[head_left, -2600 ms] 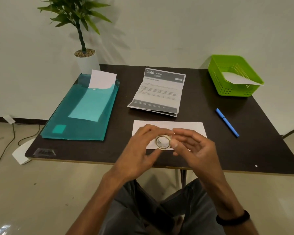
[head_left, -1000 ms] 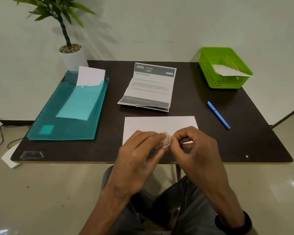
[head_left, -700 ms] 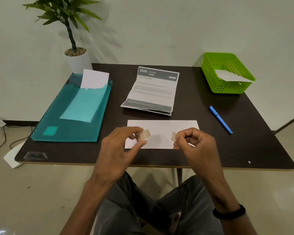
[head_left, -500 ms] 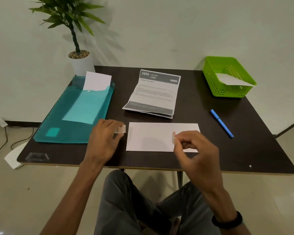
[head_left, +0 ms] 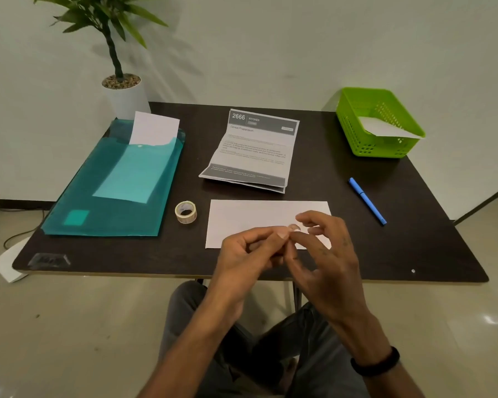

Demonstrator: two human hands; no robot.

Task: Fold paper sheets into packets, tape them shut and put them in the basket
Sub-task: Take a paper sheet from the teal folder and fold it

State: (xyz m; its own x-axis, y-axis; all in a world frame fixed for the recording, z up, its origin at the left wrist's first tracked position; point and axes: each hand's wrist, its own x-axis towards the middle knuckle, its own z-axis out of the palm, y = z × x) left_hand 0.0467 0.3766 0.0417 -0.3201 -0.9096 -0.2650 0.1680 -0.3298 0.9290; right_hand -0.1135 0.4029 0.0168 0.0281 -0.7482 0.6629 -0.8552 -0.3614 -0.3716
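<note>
Both hands' grip pinching a tape piece — over folded packet, long axis left-right.

Seen on one dark table: one tape roll, one blue pen, one green basket, one teal folder, two folded packets, one printed sheet, one potted plant.

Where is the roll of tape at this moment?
In the head view, the roll of tape stands on the dark table, left of centre, between the teal folder and the folded white paper, free of both hands.
</note>
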